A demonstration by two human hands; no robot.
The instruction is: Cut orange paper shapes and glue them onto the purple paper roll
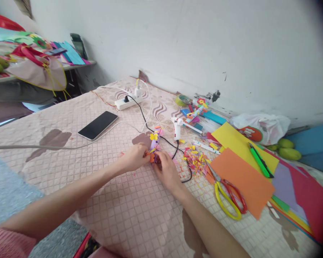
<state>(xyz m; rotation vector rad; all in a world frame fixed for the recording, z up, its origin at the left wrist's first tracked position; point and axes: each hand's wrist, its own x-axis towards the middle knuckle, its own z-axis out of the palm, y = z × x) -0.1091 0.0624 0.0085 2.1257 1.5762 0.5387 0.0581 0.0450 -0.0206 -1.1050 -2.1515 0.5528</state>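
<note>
A small lilac paper craft [154, 144] with yellow, pink and orange paper flowers stands upright near the middle of the table. My left hand [136, 157] pinches its lower left side, fingers closed at a yellow and orange piece. From the right, my right hand [165, 168] closes its fingers on the craft's base; the fingertips are partly hidden. Just behind it to the right is a white glue gun [177, 128] with a black cord. Colourful paper scraps [195, 157] lie right of my right hand, beside scissors [226, 197] with yellow and red handles.
A black phone [98, 125] lies at the left, with a white power strip [128, 102] and cables behind it. On the right are orange paper [239, 181], yellow paper [243, 145], a green cutter [260, 161], a plastic bag [258, 125] and green fruit [289, 153]. A wall borders the back.
</note>
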